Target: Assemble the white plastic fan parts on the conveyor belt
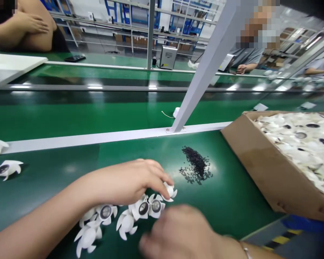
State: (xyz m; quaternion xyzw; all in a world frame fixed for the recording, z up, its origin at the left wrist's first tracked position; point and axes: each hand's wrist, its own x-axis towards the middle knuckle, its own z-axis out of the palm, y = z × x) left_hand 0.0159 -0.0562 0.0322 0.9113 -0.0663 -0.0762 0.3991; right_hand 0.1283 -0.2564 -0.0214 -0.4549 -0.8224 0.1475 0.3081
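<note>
My left hand (132,180) reaches over the green work surface, its fingers closed on a small white fan wheel (170,192) with curved blades. Just in front of it is my right hand (183,230), smeared by motion, so its fingers cannot be made out. Several more white fan wheels lie below and beside the left hand. One fan wheel (156,206) shows its dark round hub, while another fan wheel (88,235) lies with its plain white hub up. Beyond both hands is a loose pile of tiny black parts (196,162).
A cardboard box (259,162) full of white fan wheels stands at the right. A slanted metal post (202,72) rises from the white rail (70,139). Behind it runs a green belt (83,115). Other people sit across the line. More fan wheels (5,169) lie far left.
</note>
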